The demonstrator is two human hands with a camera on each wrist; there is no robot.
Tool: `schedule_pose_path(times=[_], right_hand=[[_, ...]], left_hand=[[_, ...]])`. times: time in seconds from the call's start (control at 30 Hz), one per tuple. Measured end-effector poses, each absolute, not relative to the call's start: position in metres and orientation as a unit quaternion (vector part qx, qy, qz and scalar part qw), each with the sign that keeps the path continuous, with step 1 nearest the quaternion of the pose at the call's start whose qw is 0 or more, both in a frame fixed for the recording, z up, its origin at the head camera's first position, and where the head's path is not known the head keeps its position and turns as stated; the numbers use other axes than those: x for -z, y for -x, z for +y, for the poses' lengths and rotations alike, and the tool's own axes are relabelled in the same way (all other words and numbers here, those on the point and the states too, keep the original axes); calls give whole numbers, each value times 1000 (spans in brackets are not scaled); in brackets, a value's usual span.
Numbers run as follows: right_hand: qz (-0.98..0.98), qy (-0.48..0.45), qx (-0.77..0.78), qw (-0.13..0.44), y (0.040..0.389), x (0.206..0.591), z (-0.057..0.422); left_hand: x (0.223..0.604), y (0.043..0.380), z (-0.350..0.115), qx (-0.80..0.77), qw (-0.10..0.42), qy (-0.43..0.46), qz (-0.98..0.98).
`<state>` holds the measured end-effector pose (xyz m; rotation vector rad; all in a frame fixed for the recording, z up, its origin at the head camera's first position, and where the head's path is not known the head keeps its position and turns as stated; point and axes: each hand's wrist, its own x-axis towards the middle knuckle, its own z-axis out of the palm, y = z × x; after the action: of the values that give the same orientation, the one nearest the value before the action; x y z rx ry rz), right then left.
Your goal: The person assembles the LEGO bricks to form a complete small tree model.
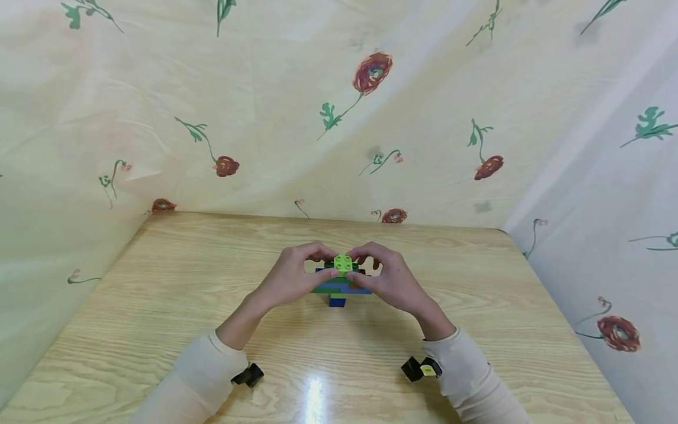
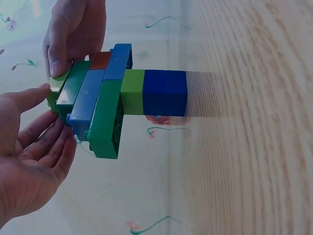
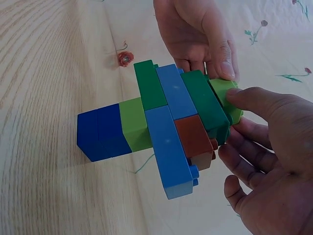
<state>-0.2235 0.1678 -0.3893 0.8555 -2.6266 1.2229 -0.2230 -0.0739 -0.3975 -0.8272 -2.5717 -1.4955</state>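
Note:
A toy-brick structure stands upright on the table, widening above a narrow stem. Two dark blue bricks (image 2: 165,93) and a lime brick (image 3: 132,117) form that stem. Over it lie a green brick (image 2: 104,117) beside a blue brick (image 3: 168,152), then another blue brick (image 3: 176,88) beside a brown brick (image 3: 194,134). A dark green brick (image 3: 203,103) is higher up. At the top sits a lime green brick (image 1: 343,262) with four-sided studs showing. My left hand (image 1: 293,275) pinches its left side between thumb and fingers; my right hand (image 1: 393,281) pinches its right side.
The wood-grain table (image 1: 159,282) spreads around the structure. Behind it hangs a pale flowered cloth (image 1: 275,118), which also rises along both sides. Each sleeve has a small black device (image 1: 249,374) at the wrist.

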Motion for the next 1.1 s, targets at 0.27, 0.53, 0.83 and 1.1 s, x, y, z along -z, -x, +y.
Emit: schedule_pose_path(times=[0.27,0.53,0.83,1.1], right_hand=[[-865,-283,-410,57,222,391,171],[-853,-295,-427,46,225,394,172],[-848,-300,-433,52,227,401,172],[-855,-274,-437,61,233,404,169]], left_hand=[[400,225,-72,504,12,268,-821],[403,226,-72,502,11,270,-821],[402,225,-72,501,12,272,-821],[404,230,-71,501,16,250,-828]])
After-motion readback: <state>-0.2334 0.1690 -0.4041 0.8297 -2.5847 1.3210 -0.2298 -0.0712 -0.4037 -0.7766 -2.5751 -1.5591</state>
